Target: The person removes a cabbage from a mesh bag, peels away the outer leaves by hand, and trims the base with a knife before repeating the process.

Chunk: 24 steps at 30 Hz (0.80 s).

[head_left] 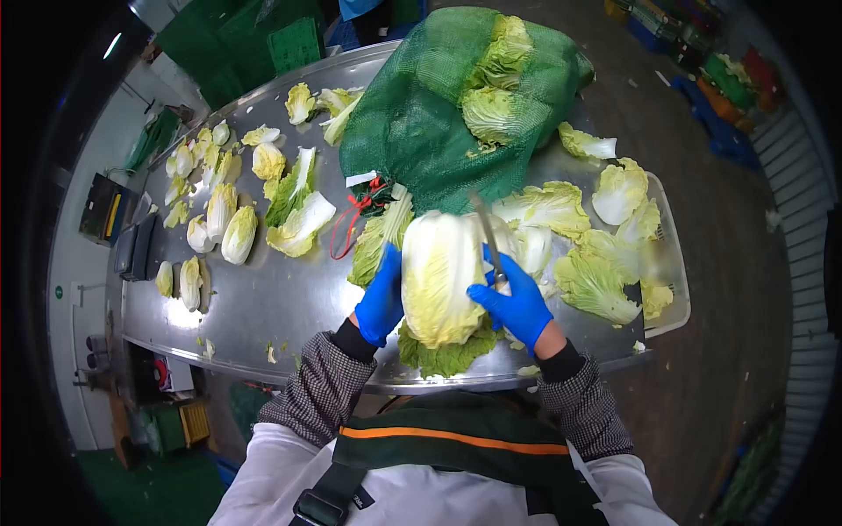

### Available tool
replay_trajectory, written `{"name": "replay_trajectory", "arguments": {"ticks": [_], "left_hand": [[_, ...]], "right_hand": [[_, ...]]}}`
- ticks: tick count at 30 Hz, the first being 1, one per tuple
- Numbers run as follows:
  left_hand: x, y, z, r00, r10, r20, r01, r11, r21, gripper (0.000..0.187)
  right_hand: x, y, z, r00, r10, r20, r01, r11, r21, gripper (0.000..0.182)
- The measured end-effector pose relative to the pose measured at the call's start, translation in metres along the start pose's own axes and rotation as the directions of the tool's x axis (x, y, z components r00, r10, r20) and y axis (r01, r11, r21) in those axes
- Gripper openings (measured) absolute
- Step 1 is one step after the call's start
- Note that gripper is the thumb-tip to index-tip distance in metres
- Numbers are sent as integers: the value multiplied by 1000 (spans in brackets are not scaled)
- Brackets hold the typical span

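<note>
A large pale napa cabbage (441, 279) is held upright in front of me over the metal table. My left hand (381, 300), in a blue glove, grips its left side. My right hand (516, 302), also gloved in blue, is closed around a knife (488, 235) with the blade pointing up and away; its thumb rests against the cabbage's right side. Beneath the cabbage lies a green outer leaf (447, 352). Another long leaf (382, 235) is just behind my left hand. The fingers of my left hand are partly hidden by the cabbage.
A green mesh sack (412, 105) with cabbages inside lies at the table's back, beside red string (348, 219). Several small trimmed cabbage hearts (239, 235) are on the left. Loose leaves (596, 279) cover the right, near a pale plastic bin (680, 254).
</note>
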State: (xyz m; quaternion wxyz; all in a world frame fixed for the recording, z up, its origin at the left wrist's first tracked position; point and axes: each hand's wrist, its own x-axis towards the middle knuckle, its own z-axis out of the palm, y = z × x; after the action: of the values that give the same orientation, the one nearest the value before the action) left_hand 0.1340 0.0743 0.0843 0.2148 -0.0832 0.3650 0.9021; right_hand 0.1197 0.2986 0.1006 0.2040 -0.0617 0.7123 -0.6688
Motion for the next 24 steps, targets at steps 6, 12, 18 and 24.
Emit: {"name": "replay_trajectory", "arguments": {"ticks": [6,12,18,24], "left_hand": [[-12,-23,-13,997,-70,-33,63,984,-168,69],[-18,-29,-24,985,-124,120,161,913,-374,84],[-13,-20,9,951,-24,308,202,803,-561,84],[-16,-4,-7,991,-133,24,135,971,-196,71]], "right_hand": [[-8,0,8,999,-33,41,37,992,-121,72],[1,23,-9,981,-21,-193,-91,828,-553,72],[-6,-6,-3,1000,-14,19,15,998,-57,62],[-10,-18,2,995,98,31,-97,995,-35,53]]}}
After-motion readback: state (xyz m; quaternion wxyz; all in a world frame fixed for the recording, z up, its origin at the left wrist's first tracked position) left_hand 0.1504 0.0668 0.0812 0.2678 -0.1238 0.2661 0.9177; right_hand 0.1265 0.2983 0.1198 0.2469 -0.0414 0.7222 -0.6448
